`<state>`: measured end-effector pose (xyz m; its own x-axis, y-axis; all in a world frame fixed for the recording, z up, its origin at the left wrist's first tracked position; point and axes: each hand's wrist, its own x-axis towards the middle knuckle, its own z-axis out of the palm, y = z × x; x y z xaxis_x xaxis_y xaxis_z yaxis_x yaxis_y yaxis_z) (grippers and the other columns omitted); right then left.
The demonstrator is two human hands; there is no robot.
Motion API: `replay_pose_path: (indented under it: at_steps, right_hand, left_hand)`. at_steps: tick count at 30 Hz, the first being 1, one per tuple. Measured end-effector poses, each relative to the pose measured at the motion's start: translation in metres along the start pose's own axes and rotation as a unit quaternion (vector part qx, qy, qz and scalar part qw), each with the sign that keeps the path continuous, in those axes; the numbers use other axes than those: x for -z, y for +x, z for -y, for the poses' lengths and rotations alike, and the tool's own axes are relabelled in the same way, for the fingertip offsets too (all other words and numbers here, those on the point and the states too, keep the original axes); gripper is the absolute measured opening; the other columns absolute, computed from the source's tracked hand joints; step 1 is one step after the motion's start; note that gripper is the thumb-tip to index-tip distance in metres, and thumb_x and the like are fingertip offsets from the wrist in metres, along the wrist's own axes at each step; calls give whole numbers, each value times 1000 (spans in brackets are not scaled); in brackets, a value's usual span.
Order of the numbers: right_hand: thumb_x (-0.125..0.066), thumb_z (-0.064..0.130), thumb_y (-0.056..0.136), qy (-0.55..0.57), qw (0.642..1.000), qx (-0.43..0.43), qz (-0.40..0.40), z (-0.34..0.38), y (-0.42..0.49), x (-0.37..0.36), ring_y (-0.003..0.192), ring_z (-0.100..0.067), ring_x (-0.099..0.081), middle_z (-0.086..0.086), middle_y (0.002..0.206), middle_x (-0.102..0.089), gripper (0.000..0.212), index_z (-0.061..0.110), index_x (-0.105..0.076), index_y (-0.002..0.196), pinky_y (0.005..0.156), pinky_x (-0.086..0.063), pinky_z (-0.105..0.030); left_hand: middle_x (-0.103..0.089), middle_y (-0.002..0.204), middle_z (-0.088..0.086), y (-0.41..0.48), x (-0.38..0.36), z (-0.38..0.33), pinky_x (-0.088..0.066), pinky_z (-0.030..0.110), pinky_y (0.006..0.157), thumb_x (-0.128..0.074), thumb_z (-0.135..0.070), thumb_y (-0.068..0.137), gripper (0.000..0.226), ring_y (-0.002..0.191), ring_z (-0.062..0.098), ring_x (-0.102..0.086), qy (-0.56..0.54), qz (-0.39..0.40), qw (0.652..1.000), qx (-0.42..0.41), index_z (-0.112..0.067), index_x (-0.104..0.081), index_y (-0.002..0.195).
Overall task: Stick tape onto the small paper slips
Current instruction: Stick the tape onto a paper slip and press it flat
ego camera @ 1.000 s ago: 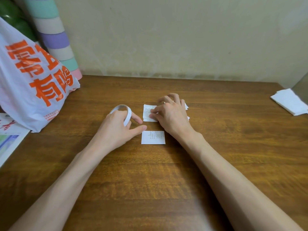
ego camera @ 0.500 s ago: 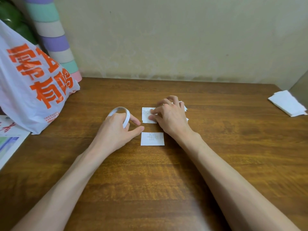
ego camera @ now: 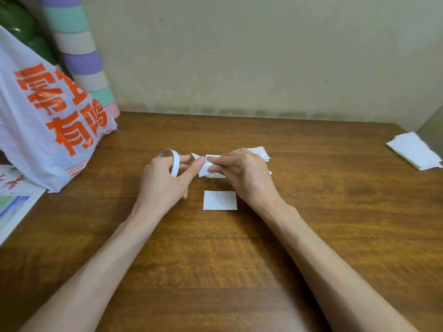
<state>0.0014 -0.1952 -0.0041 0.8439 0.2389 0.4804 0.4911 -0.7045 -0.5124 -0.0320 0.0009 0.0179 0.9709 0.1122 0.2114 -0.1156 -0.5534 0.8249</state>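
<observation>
Your left hand point(ego camera: 165, 180) sits just above the worktop point(ego camera: 239, 259), wrist low and forearm running in from the near left. Its grip is curled round the tape roll point(ego camera: 175, 164), which stands on edge among the fingers, and the thumb stretches out to the right until its tip meets the raised paper slip point(ego camera: 204, 171). A small white point shows just above that thumb tip; you cannot tell whether it is tape or paper.

Your right hand point(ego camera: 244, 173) comes in from the near right, knuckles up. Its grip is pinched on the same slip between thumb and forefinger, holding it tilted off the wood. So both hands meet at this slip, in the middle of the worktop.

A second slip point(ego camera: 220, 200) lies flat and free just nearer to you, between your wrists. More slips point(ego camera: 260, 151) lie partly under and behind the right hand.

A white plastic bag point(ego camera: 48, 130) with orange lettering stands at the far left, and a stack of white paper point(ego camera: 413, 152) lies at the far right edge.
</observation>
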Motion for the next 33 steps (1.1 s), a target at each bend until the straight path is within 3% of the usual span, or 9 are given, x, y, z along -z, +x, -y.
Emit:
replay_pose_path:
  at_steps: [3, 6, 8, 11, 17, 20, 23, 28, 33]
  right_hand:
    - [-74, 34, 96, 27, 1000, -3, 14, 8, -10, 5, 76, -4, -55, 9, 91, -78, 25, 32, -79, 120, 72, -39, -16]
    - [-83, 32, 89, 137, 986, -94, 11, 14, -13, 8, 70, 2, -60, 12, 85, -77, 37, 29, -77, 125, 71, -38, -11]
    - [-90, 34, 81, 237, 957, -168, 4, 17, -12, 12, 73, -1, -68, 7, 83, -79, 39, 26, -76, 117, 74, -48, -19]
    - [-94, 31, 77, 271, 938, -216, 11, 19, -10, 14, 78, -18, -76, -2, 81, -79, 29, 15, -75, 92, 79, -58, -36]
    - [-76, 31, 97, 241, 937, -253, 22, 18, -5, 12, 74, -8, -75, 1, 76, -79, 16, 16, -79, 91, 77, -58, -32]
    - [-74, 30, 98, 207, 940, -272, -13, 13, 4, 6, 68, -5, -73, 3, 70, -77, 13, 18, -79, 94, 76, -58, -32]
    - [-71, 31, 98, 95, 961, -257, -32, 8, 13, 0, 76, -13, -74, 5, 74, -76, 16, 19, -81, 93, 78, -60, -38]
    - [-66, 24, 97, -108, 977, -182, -11, 12, 11, -5, 87, -27, -69, -2, 88, -78, 18, 21, -83, 103, 68, -55, -37]
    - [-76, 34, 95, 2, 983, -182, -33, 7, 10, -6, 99, -16, -60, 7, 93, -76, 16, 24, -83, 105, 78, -45, -32]
  left_hand:
    - [-79, 79, -6, -3, -3, -2, -52, 25, 71, -75, -43, 94, 16, 47, 7, -56, -119, 15, 992, 37, -32, -76, 106]
    - [-81, 90, -9, -2, -3, -1, -48, 18, 60, -80, -31, 92, 24, 46, 8, -50, -178, 22, 982, 59, -22, -77, 114]
    - [-81, 95, -9, -2, -3, -1, -47, 18, 57, -82, -31, 89, 25, 48, 9, -50, -203, 23, 976, 75, -20, -78, 111]
    - [-81, 95, -10, -2, -3, -1, -47, 18, 56, -84, -35, 86, 24, 50, 10, -50, -211, 19, 973, 87, -19, -79, 102]
    - [-81, 90, -8, 0, -4, -1, -43, 13, 51, -83, -36, 86, 25, 48, 13, -57, -205, -3, 975, 88, -15, -77, 99]
    - [-80, 96, -12, -1, -5, 0, -46, 13, 58, -81, -37, 89, 27, 51, 13, -65, -187, -9, 979, 86, -22, -77, 111]
    - [-79, 106, -12, 0, -2, 0, -51, 21, 75, -78, -40, 91, 36, 52, 9, -65, -148, -16, 986, 77, -27, -74, 124]
    - [-79, 106, -9, 2, 0, 5, -60, 31, 84, -76, -38, 93, 36, 50, 8, -63, -122, -27, 991, 49, -26, -74, 126]
    - [-78, 109, -12, 3, 0, 7, -61, 31, 84, -80, -34, 91, 32, 49, 9, -63, -101, -34, 994, 33, -26, -76, 122]
